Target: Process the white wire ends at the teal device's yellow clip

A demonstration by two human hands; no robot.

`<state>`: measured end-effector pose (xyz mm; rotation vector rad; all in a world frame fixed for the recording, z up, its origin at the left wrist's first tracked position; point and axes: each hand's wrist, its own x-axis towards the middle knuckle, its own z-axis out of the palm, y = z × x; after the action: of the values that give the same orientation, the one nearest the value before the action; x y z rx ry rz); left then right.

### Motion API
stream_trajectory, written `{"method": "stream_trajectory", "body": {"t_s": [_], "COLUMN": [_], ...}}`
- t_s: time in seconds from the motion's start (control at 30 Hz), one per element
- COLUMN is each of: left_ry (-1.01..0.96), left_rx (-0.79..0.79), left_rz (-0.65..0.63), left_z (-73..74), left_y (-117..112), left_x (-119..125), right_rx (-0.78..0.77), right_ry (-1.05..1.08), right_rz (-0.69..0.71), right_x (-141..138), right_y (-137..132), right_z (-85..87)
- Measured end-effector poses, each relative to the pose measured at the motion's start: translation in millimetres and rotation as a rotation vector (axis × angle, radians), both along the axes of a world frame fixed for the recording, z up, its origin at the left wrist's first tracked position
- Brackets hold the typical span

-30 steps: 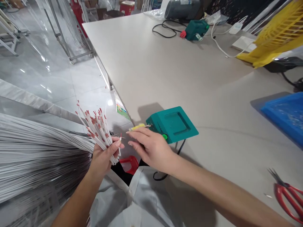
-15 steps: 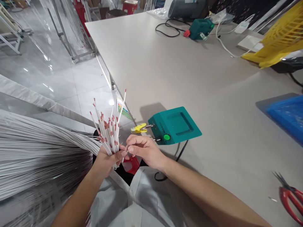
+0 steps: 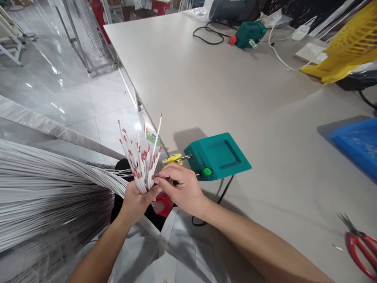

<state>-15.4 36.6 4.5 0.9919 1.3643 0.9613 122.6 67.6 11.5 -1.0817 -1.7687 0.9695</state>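
Note:
My left hand (image 3: 134, 202) is wrapped round a bundle of white wires (image 3: 142, 171) with reddish, copper-looking tips, fanned upward above my fist. At the bundle's right side, my right hand (image 3: 184, 188) has its thumb and forefinger pinched on one white wire, whose end is mostly hidden by the fingertips. Just beyond my right hand, at the table edge, sits a green tester box (image 3: 219, 155) with a green button. From its side sticks a metal post with a yellow alligator clip (image 3: 173, 158) on it.
A thick mass of white wires (image 3: 53, 184) lies on the left. Red-handled scissors (image 3: 361, 243) and a blue tray (image 3: 357, 145) are on the table (image 3: 265, 106) at right. Farther back stand a second green box (image 3: 250, 34) and a yellow basket (image 3: 350, 43).
The bundle in my left hand has shifted slightly right, and its tips have spread differently. My right fingers have moved up against the bundle's right side.

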Motion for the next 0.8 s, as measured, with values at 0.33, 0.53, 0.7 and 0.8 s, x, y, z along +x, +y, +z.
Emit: {"method": "stream_trajectory", "body": {"t_s": [0.33,0.53,0.7,0.8], "left_ry": [-0.011,-0.084,-0.244,-0.209], "left_rx": [0.015,-0.024,-0.052,0.015], "left_rz": [0.009,0.016,0.356,0.441], "left_z": [-0.3,-3.6,-12.2,-8.5], "left_y": [1,0,-1,1], "left_x": [1,0,-3,-5], "right_rx": [-0.081,-0.075,-0.126,-0.141], "right_ry": [-0.004,0.050,0.099,0.090], "right_rz": [0.071,0.010,0.026,0.081], "right_x": [4,3,4,5], "right_y": [3,3,4,4], "right_z": [-2.2,-7.7,-7.2,-6.6]}}
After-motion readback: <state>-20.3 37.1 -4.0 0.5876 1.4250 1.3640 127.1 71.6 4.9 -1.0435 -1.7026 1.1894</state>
